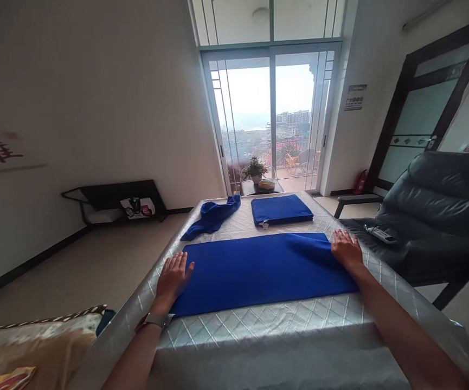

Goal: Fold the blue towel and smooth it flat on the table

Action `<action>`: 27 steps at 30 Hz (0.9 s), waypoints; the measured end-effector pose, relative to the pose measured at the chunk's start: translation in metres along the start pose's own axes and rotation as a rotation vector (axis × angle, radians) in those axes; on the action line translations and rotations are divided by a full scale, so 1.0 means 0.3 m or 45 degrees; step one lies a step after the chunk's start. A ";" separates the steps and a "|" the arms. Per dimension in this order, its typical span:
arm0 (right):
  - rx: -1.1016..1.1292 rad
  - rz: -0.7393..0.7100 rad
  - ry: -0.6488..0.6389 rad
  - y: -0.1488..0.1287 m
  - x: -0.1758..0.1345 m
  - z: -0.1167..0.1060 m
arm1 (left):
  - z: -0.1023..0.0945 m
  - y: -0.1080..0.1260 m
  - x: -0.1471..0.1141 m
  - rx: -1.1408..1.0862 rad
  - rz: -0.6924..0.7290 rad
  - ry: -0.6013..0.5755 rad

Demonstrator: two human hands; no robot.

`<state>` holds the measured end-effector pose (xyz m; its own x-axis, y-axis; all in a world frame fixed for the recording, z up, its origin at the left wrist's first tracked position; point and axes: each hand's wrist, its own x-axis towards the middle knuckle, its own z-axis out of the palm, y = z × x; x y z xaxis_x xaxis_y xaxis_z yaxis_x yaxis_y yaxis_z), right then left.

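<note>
A blue cloth (254,273) lies spread in a long rectangle across the quilted, silvery table cover (299,317). On its left end rests my left hand (173,279), fingers stretched out flat. My right hand (346,249) lies at the far right corner with its fingers extended, beside a raised fold in the fabric. Farther back sits a neat stack of folded blue cloths (282,210), with a small white tag at its front edge. Left of the stack, another blue cloth (213,215) is crumpled near the table's left edge.
A dark padded armchair (433,216) stands close on the right, a remote-like device (379,234) on its seat. Beyond the table is a small stand with a potted plant (255,169). A low black rack (116,197) stands by the left wall; patterned bedding (43,344) is at lower left.
</note>
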<state>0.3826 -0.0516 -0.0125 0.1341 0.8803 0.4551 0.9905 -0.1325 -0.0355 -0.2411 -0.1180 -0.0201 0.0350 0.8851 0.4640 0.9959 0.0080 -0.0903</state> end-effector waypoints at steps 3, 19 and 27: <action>0.158 0.190 -0.139 0.056 0.001 0.020 | 0.018 -0.017 -0.019 -0.073 -0.051 -0.148; 0.459 0.366 -0.515 0.049 0.243 0.054 | 0.085 -0.060 -0.019 -0.359 -0.222 -0.256; 0.325 0.469 -0.401 -0.026 0.288 0.124 | 0.094 -0.074 -0.027 -0.392 -0.237 -0.235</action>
<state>0.3875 0.0425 -0.0059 0.4369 0.8955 0.0850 0.8467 -0.3775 -0.3748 -0.2658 -0.1122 -0.0466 -0.1363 0.9507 0.2787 0.9632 0.0614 0.2618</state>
